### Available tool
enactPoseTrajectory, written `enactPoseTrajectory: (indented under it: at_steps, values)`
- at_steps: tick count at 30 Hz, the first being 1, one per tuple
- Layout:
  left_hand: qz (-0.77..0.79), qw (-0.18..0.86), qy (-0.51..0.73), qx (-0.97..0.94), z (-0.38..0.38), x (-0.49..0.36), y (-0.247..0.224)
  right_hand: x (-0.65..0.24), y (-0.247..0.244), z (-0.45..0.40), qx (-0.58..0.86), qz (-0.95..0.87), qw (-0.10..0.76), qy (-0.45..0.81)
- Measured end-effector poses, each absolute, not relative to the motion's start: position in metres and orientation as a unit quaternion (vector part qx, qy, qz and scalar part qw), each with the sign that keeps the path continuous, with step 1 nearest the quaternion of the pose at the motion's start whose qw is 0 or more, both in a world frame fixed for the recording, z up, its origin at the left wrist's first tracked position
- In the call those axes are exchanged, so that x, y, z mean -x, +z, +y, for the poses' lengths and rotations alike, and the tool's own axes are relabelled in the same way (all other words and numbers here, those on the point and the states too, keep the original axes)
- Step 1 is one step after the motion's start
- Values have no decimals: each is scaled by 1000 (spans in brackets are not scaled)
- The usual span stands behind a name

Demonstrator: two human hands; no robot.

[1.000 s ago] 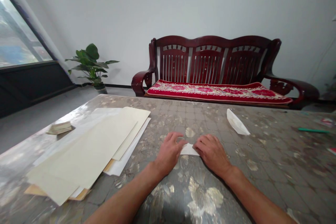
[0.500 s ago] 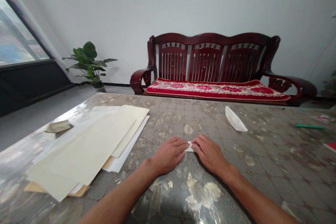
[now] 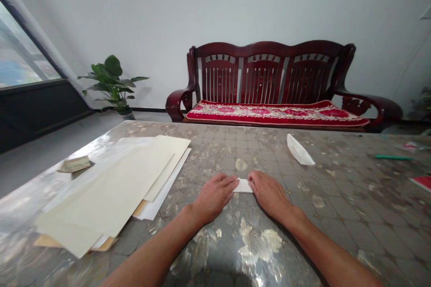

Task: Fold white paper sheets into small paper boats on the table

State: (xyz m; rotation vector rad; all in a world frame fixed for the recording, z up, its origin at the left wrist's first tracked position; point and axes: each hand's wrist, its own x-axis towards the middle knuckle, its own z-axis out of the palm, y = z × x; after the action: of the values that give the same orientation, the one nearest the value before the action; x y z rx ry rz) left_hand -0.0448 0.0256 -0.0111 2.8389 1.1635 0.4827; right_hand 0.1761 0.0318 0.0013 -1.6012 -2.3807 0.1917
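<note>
one bench (image 3: 264,64) beyond patterned table (image 3: 208,143)

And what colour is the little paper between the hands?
The little paper is white; it shows best in the head view.

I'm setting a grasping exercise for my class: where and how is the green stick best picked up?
Probably at its middle, from above, thumb on the near long side and fingers on the far: the green stick looks thin and straight, lying flat, roughly crosswise, on the table.
</note>
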Motion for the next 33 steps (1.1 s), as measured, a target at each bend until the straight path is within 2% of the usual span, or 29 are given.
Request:
enactPoseTrajectory:
  at_steps: [6, 9, 13, 24, 28, 33]
  values:
    - [401, 17, 148, -904, 28, 43, -8, -187, -1, 33, 569, -812, 128, 24]
    - [397, 14, 139, -907, 30, 39, -5, -189, -2, 31, 513, -842, 166, -18]
    - [388, -9, 126, -913, 30, 37, -3, -187, -1, 28, 420, -883, 208, 7]
    - [376, -69, 129, -915, 28, 37, -8, -178, -6, 27, 405, -889, 211, -33]
    - [380, -39, 155, -911, 27, 36, -6, -176, -3, 26, 423, -882, 208, 6]
    - [417, 58, 214, -881, 29, 33, -5, -173, 1, 28, 460, -863, 196, 73]
